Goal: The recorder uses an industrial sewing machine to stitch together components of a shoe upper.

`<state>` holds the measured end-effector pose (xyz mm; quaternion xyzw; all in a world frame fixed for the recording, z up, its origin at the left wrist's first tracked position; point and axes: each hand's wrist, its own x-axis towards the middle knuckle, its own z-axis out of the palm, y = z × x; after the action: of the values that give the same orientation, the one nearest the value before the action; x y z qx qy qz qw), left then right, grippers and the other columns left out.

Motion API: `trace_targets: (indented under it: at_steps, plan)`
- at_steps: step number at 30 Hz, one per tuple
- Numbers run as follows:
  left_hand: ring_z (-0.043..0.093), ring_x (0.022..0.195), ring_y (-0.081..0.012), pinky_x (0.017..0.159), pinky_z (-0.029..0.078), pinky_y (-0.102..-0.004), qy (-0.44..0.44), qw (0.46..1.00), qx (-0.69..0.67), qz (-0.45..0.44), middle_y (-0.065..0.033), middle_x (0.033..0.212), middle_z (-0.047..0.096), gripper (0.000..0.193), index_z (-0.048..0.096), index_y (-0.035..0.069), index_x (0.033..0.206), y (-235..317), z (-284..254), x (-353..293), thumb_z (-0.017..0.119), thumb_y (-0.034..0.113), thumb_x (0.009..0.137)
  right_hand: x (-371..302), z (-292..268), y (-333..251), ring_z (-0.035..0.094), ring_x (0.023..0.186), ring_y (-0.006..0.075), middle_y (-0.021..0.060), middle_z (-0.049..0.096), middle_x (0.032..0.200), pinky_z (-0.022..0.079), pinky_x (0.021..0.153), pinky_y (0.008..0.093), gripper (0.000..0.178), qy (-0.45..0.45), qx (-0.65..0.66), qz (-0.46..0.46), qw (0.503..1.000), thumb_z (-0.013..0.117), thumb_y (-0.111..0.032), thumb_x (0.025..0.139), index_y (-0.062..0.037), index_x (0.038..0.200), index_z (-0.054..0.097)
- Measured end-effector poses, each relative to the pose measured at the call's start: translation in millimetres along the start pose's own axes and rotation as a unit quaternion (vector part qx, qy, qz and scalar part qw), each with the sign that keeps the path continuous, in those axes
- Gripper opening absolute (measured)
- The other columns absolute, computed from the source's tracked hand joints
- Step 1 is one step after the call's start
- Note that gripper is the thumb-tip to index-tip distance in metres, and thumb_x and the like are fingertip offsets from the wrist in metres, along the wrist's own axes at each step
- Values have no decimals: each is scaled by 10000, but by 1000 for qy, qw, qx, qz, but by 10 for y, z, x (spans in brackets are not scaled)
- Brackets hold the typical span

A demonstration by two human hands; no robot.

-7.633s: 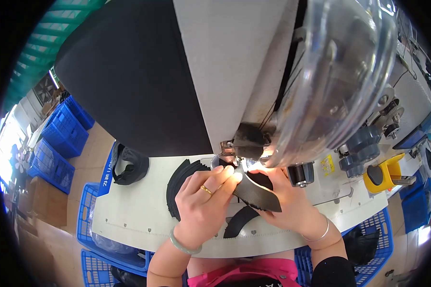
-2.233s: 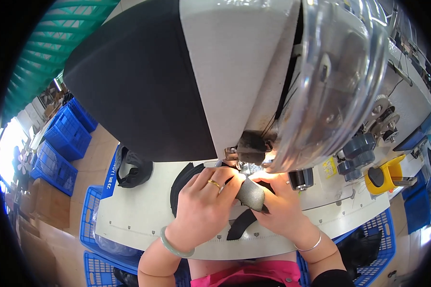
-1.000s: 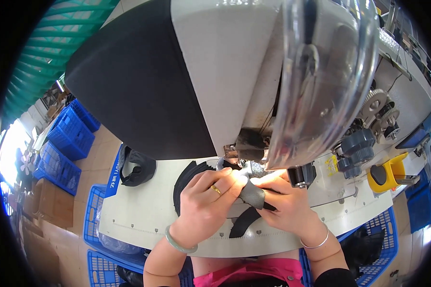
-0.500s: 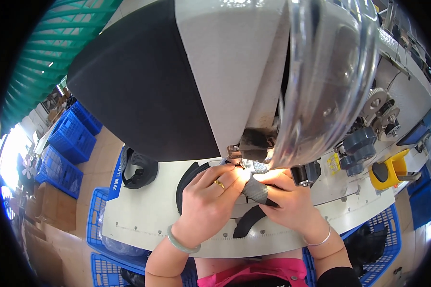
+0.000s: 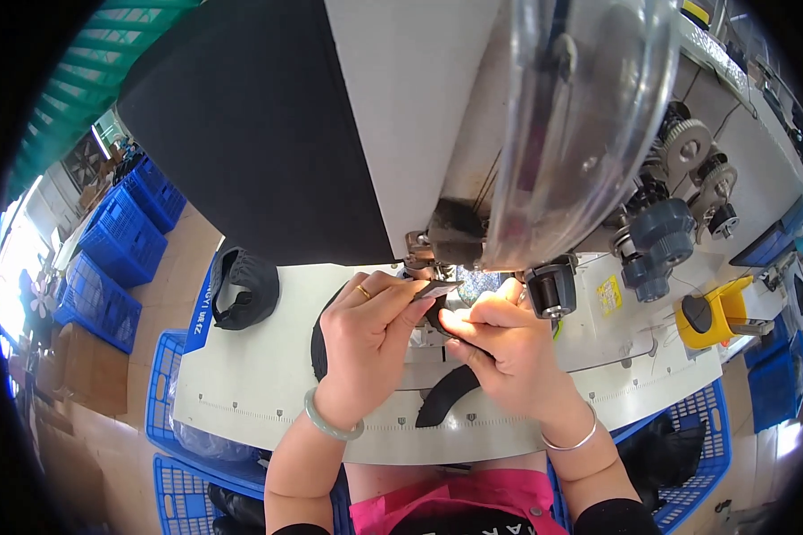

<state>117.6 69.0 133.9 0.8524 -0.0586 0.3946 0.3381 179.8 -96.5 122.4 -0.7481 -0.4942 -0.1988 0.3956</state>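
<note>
Two pinches on one dark fabric piece (image 5: 439,289).
Held between left hand (image 5: 364,328) and right hand (image 5: 513,349) (long axis partly hidden).

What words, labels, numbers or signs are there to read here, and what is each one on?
I'm leaving wording uncopied; this is where it stands.
Blue panel at the left end of the table: pale lettering.
Black cloth at the picture's lower edge: pale letters, partly cut off.
Yellow label on the machine bed: marks too small to read.
Measuring scale along the table's front: ticks visible, any numbers too small.
</note>
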Motion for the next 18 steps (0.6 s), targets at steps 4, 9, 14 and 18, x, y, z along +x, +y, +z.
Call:
trace_targets:
  at_steps: [4,9,14,18]
  plan:
    - [580,754,-224,692,485,-347,-17,989,87,121,-41,832,639,207,685,68,847,19,-62,48,683,20,646,-4,-54,-11,509,679,225,40,552,766,421,605,320,191,-11,-4,-5,1000,743,-72,641,-48,822,688]
    - [594,837,-195,810,501,-408,-51,960,180,209,-12,882,622,302,680,67,879,19,-91,-12,644,41,581,-66,-49,14,516,699,217,5,554,790,386,610,339,190,-8,-27,-33,999,733,-81,608,-96,785,665]
    - [595,876,-185,855,497,-424,-62,960,182,202,-10,891,623,290,679,65,896,22,-110,-26,625,49,611,-86,-9,39,502,690,209,-26,527,774,341,655,360,201,11,-47,-41,998,731,-104,608,-135,788,648]
    - [594,899,-184,874,492,-437,-73,963,183,185,-13,924,622,287,676,67,917,37,-104,-23,604,41,640,-85,2,86,508,701,198,-36,533,790,360,685,355,212,31,-70,-58,995,733,-99,598,-136,786,641]
